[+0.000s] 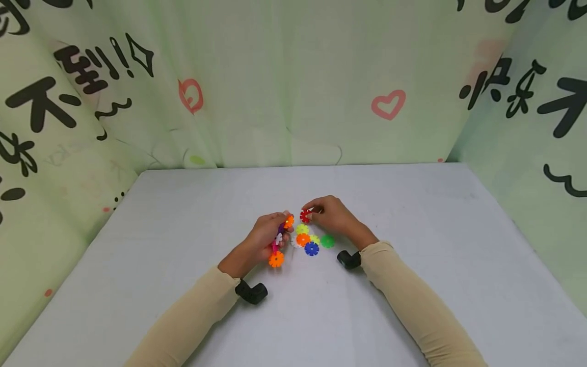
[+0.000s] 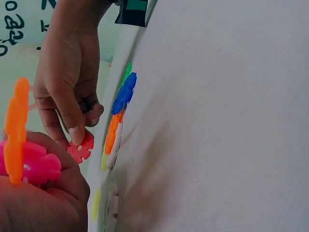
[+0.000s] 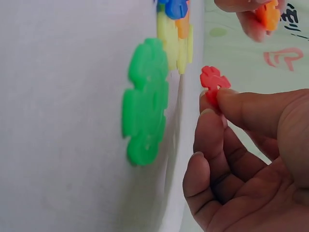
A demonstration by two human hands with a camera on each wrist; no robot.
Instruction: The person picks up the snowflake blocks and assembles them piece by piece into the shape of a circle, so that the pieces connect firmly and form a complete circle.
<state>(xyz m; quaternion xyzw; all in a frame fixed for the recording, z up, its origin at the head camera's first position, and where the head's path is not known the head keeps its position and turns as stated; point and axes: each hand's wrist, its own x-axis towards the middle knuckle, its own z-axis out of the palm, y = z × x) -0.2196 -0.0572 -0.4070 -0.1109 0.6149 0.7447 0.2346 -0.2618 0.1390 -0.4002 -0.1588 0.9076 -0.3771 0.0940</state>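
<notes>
My left hand point(image 1: 267, 232) grips a chain of joined plastic snowflake discs. An orange disc point(image 1: 276, 259) ends the chain near the wrist, a pink disc point(image 2: 41, 162) follows it, then white and purple ones, and another orange disc point(image 1: 289, 221) shows at the fingertips. Between thumb and finger my right hand point(image 1: 331, 213) pinches a red snowflake disc point(image 3: 213, 82), held above the table just right of the chain's far end. The fingers of the left hand partly hide the chain's middle.
Loose discs lie on the white table point(image 1: 412, 306) between and below the hands: a blue disc point(image 1: 312, 248), an orange disc point(image 1: 302, 239), a green disc point(image 3: 147, 104), plus yellow and white ones, some overlapping. A printed curtain point(image 1: 293, 92) hangs behind the table.
</notes>
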